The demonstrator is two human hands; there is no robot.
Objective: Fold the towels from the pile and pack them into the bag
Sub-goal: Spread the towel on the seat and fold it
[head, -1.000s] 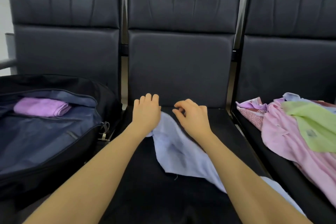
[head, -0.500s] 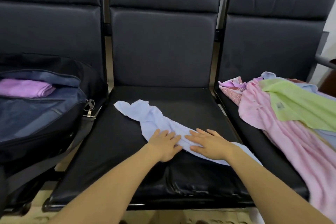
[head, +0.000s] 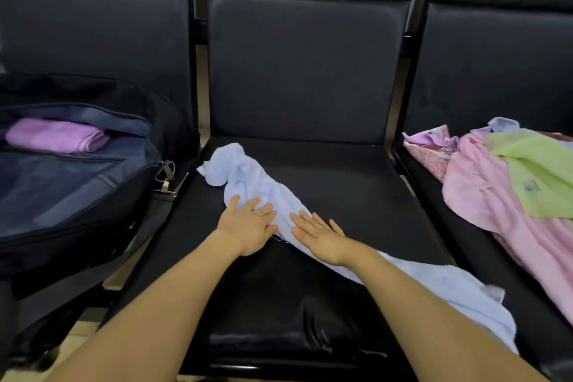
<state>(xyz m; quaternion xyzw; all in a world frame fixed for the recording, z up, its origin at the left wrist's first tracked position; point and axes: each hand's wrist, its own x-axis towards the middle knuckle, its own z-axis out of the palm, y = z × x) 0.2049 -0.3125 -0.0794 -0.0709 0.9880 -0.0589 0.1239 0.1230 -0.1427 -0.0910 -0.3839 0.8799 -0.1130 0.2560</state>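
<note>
A crumpled light blue towel (head: 248,183) lies diagonally across the middle seat (head: 356,189). The left hand (head: 248,226) and right hand (head: 322,236) press flat on it, fingers straight and spread. On the left seat, the open dark bag (head: 77,195) holds a folded purple towel (head: 55,135). The towel pile (head: 502,183) covers the right seat.

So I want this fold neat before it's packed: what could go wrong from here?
1. The light blue towel lies twisted and bunched across the middle seat; folded as it lies, it would likely crease.
2. Its near end hangs over the seat's front edge and may drag the rest off.
3. The left hand and right hand only press flat, so the cloth may slide.
</note>
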